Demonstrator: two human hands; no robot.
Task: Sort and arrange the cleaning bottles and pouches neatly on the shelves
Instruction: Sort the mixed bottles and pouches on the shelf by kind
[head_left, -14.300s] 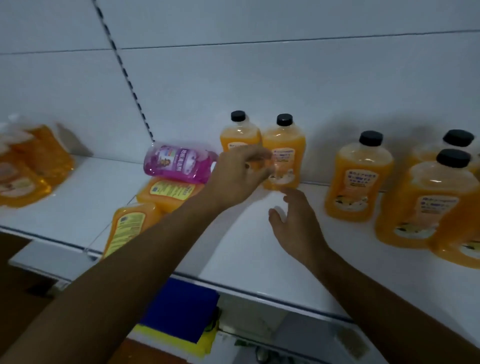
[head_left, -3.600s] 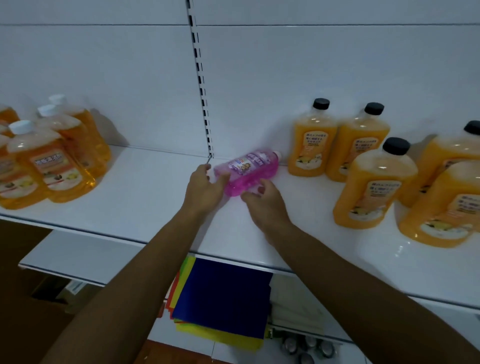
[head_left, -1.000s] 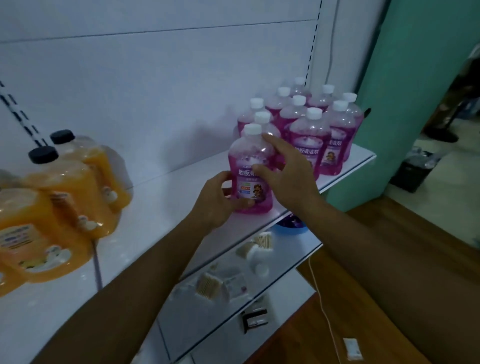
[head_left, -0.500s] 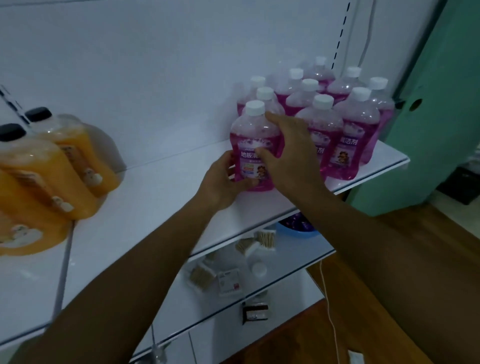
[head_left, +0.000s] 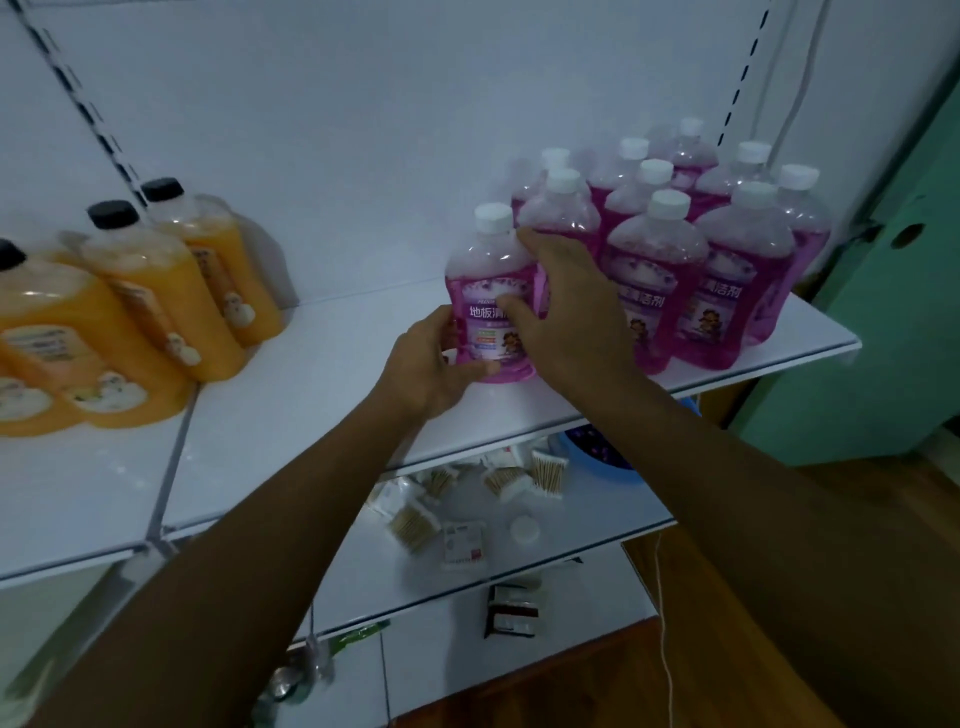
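A pink bottle (head_left: 480, 280) with a white cap stands upright on the white shelf (head_left: 322, 384), at the left end of a group of several matching pink bottles (head_left: 691, 260). My left hand (head_left: 434, 364) grips its lower left side and base. Over its front and right side lies my right hand (head_left: 563, 312), fingers spread across the label. Both hands are on this one bottle. Several orange bottles (head_left: 130, 306) with black caps stand at the left of the same shelf.
A lower shelf (head_left: 582, 525) holds packs of cotton swabs (head_left: 519, 475), small packets and a blue bowl (head_left: 597, 449). A green wall (head_left: 883, 338) stands just right of the shelf end. Wooden floor shows at the lower right. A slotted upright runs up the back panel.
The pink bottle, picked up lying by the orange bottles, has been carried right and stood beside the pink group. In the last second it has shifted slightly closer to them.
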